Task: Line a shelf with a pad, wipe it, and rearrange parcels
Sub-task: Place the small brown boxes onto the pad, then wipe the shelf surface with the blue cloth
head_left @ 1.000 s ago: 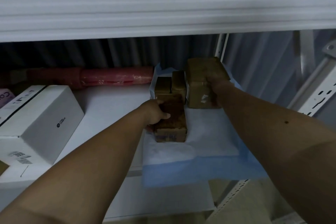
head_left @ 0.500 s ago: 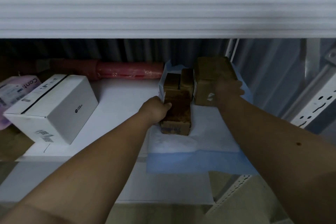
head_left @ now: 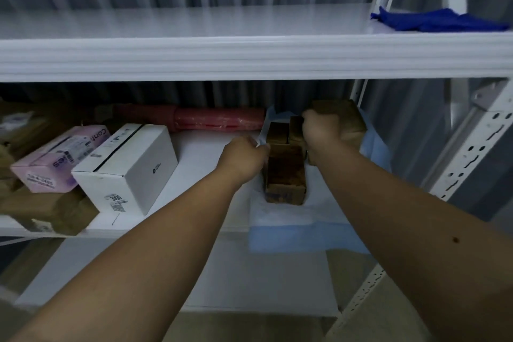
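2 hands grip: left hand [head_left: 242,158] pinches pad [head_left: 280,216] edge, right hand [head_left: 322,128] holds brown parcel [head_left: 345,119].

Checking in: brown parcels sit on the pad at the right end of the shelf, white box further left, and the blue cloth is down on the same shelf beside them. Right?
Not quite. The blue cloth lies on the upper shelf, at its right end, as the head view shows. The rest holds: brown parcels on the pad, white box further left.
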